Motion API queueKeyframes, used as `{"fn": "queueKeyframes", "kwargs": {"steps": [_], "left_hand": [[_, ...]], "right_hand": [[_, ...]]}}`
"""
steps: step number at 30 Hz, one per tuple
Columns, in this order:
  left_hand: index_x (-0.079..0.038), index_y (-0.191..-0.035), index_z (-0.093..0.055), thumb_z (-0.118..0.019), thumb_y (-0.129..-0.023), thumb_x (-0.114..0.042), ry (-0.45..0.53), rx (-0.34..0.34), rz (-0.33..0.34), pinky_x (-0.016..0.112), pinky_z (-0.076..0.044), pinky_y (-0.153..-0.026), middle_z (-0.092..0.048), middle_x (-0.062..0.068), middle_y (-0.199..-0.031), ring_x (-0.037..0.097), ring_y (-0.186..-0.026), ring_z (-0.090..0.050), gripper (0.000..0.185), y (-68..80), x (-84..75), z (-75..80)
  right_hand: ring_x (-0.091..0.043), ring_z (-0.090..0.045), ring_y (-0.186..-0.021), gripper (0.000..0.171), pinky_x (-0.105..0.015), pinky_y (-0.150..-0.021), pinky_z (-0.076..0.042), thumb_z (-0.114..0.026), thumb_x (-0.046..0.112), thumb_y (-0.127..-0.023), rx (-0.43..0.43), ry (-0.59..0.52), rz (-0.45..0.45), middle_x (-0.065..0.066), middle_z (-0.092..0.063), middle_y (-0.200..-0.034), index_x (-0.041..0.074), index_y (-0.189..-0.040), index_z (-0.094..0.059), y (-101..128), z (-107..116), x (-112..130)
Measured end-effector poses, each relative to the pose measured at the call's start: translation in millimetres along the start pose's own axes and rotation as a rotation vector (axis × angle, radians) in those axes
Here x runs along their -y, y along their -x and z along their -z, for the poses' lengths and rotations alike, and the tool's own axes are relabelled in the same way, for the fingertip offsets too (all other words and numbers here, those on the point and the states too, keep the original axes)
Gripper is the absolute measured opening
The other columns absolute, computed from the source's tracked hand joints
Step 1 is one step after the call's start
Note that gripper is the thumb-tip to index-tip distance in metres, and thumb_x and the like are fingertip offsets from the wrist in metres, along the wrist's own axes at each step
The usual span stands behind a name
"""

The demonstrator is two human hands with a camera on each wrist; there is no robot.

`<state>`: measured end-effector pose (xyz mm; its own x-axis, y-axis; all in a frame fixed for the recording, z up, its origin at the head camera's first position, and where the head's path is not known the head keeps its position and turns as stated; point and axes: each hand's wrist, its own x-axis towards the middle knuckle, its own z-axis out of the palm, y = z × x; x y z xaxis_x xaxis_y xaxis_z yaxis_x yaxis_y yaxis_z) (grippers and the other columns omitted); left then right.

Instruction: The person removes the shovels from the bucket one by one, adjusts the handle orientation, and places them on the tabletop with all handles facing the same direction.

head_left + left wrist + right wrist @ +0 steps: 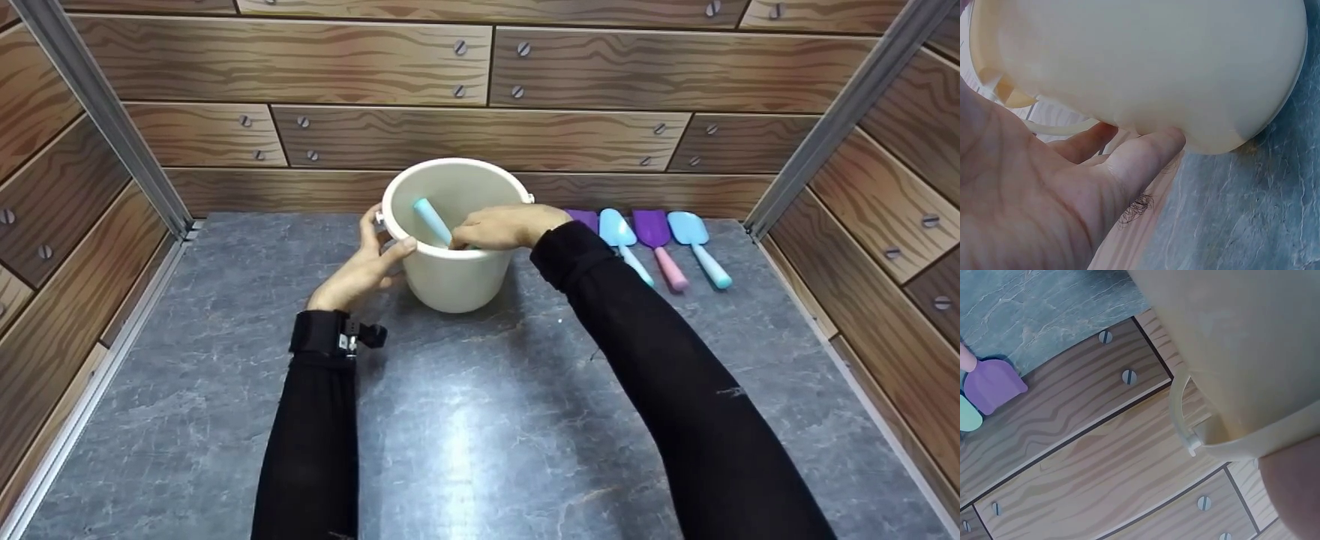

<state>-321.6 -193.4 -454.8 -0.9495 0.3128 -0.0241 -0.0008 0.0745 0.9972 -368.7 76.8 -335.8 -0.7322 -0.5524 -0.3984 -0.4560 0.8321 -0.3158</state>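
Standing on the bench (480, 420): a white bucket (450, 277). Leaning inside the bucket, top end up and tilting left: a blue scoop (433, 220). Pinching its low end over the rim: right hand (504, 227). Cupping the bucket's left wall, thumb on rim: left hand (364, 266).

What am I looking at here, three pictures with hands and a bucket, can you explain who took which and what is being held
No machine here: a person in black sleeves works with bare hands and wears three cameras. The wide picture comes from the head, looking down at a grey stone-look table boxed in by wood-print walls. The other two come from the wrists, so they show the cream bucket very close up. The left hand grips the bucket's side with the thumb over the rim. The right hand reaches into the bucket at a light blue handle that sticks up inside; its fingertips are hidden, so I cannot confirm the hold. To the right, toy shovels in blue and purple lie in a row.
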Motion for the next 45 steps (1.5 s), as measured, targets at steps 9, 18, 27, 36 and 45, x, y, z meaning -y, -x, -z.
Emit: {"fn": "queueKeyframes", "kwargs": {"steps": [9, 18, 27, 36, 45], "left_hand": [[-0.034, -0.184, 0.008, -0.073, -0.11, -0.055, 0.0, 0.002, -0.003, 0.082, -0.039, -0.136, -0.002, 0.017, -0.199, 0.048, -0.181, -0.027, 0.112, 1.8, -0.7, -0.3], [-0.032, -0.183, 0.009, -0.07, -0.112, -0.047, 0.034, 0.003, -0.009, 0.081, -0.038, -0.137, -0.006, 0.021, -0.197, 0.048, -0.18, -0.028, 0.107, 0.5, -0.5, -1.4], [-0.03, -0.184, 0.009, -0.074, -0.109, -0.05, 0.038, 0.0, -0.006, 0.081, -0.038, -0.138, -0.006, 0.023, -0.196, 0.051, -0.18, -0.028, 0.113, -0.1, -1.2, -2.1], [-0.03, -0.184, 0.01, -0.075, -0.109, -0.051, 0.034, 0.004, -0.018, 0.081, -0.038, -0.137, -0.001, 0.023, -0.197, 0.051, -0.181, -0.024, 0.115, -0.4, 1.4, -0.2], [-0.03, -0.184, 0.009, -0.085, -0.099, -0.073, 0.017, 0.0, -0.021, 0.082, -0.039, -0.136, -0.003, 0.023, -0.196, 0.051, -0.181, -0.025, 0.133, -0.5, 1.0, -0.3]], "right_hand": [[-0.023, -0.067, -0.122, 0.048, -0.048, -0.114, -0.056, -0.047, 0.054, -0.109, -0.05, 0.075, 0.09, 0.0, -0.077, -0.133, 0.025, -0.125, -0.081, -3, -2, -1], [-0.014, -0.048, -0.077, 0.025, -0.03, -0.07, -0.038, -0.06, 0.035, -0.103, -0.188, 0.12, 0.202, 0.009, -0.05, -0.08, 0.023, -0.081, -0.064, -6, -4, -3], [-0.02, -0.059, -0.091, 0.02, -0.028, -0.082, -0.047, -0.077, 0.019, -0.099, -0.281, 0.053, 0.18, -0.005, -0.086, -0.11, 0.01, -0.112, -0.089, -6, -1, -7], [-0.012, -0.055, -0.078, 0.027, -0.022, -0.073, -0.046, -0.073, -0.002, -0.097, -0.393, -0.063, 0.193, -0.01, -0.088, -0.124, 0.005, -0.117, -0.09, -5, -6, -9], [-0.01, -0.049, -0.07, 0.029, -0.021, -0.067, -0.042, -0.073, -0.004, -0.095, -0.417, -0.066, 0.213, -0.011, -0.087, -0.115, 0.003, -0.118, -0.091, 1, -6, -9]]}}
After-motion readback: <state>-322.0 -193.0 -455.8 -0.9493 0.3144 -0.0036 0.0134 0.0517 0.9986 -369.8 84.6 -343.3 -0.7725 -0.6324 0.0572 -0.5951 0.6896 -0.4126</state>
